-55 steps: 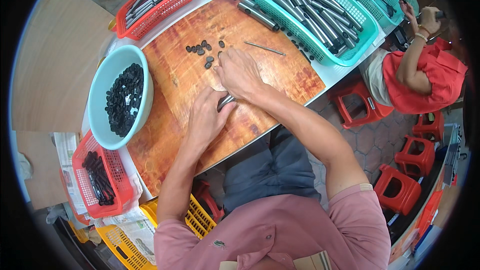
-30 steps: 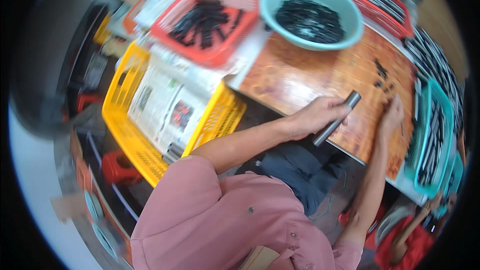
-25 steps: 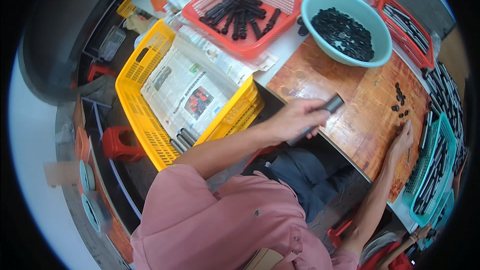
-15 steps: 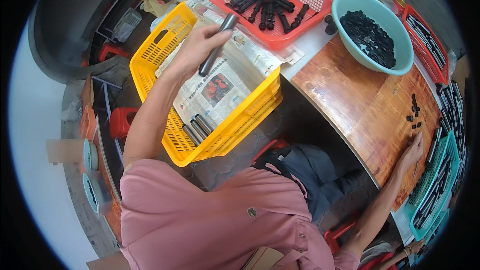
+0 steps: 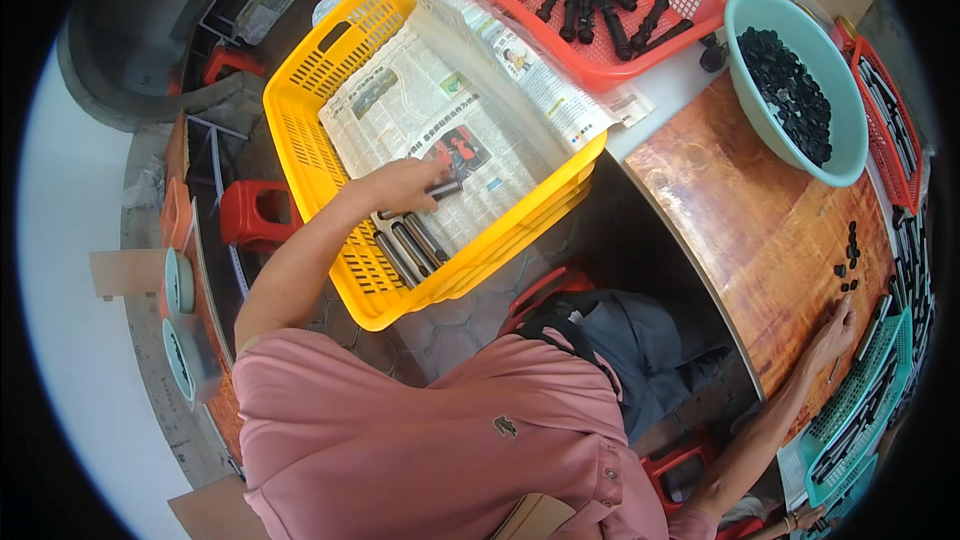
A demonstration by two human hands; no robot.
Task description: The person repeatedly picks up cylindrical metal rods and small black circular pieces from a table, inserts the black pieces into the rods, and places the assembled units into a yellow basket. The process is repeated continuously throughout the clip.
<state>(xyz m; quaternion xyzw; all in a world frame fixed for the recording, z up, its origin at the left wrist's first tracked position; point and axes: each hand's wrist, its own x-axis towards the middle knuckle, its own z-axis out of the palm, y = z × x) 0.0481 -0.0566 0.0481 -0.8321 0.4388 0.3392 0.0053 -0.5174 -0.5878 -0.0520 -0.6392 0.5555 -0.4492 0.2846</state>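
In the yellow basket (image 5: 577, 172), my left hand (image 5: 402, 187) is closed around a dark glossy tube (image 5: 446, 189), low over the newspaper (image 5: 385, 105) lining. Several similar tubes (image 5: 408, 246) lie side by side just below that hand, at the basket's near end. My right hand (image 5: 830, 335) rests at the right side of the wooden table (image 5: 740, 230). Its fingers are pinched together, and what they hold is too small to make out; a thin shiny sliver shows beneath it. Just beyond its fingertips sit several small black caps (image 5: 852, 248).
A red basket (image 5: 600, 72) of black ridged rods and a pale green bowl (image 5: 748, 130) of small black pieces stand at the back. Green baskets (image 5: 815, 485) of dark tubes line the right edge. A red stool (image 5: 252, 218) stands left; another person's hand (image 5: 800, 520) shows lower right.
My left hand has come down with the tube, from above the basket's far part to beside the lying tubes. My right hand stays at the caps. The view has shifted slightly.
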